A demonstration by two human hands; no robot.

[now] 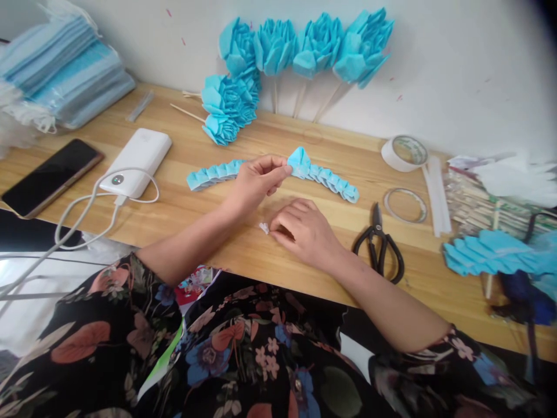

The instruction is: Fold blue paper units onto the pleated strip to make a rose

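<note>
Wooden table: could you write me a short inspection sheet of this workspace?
Surface: light-brown wooden table, partly covered.
Work things: pleated blue strip; small white scrap.
Clutter: black-handled scissors; phone and power bank at left; tape roll at right.
Grip: left hand pinches the strip; right hand curls at the scrap, hold unclear.
Cables: white cable plugged into the power bank.
Surroundings: pale wall; blue flowers leaning against it.

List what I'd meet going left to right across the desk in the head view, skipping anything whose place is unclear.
Phone → power bank → left hand → right hand → scissors → white strips → folded blue piece at far right.
</note>
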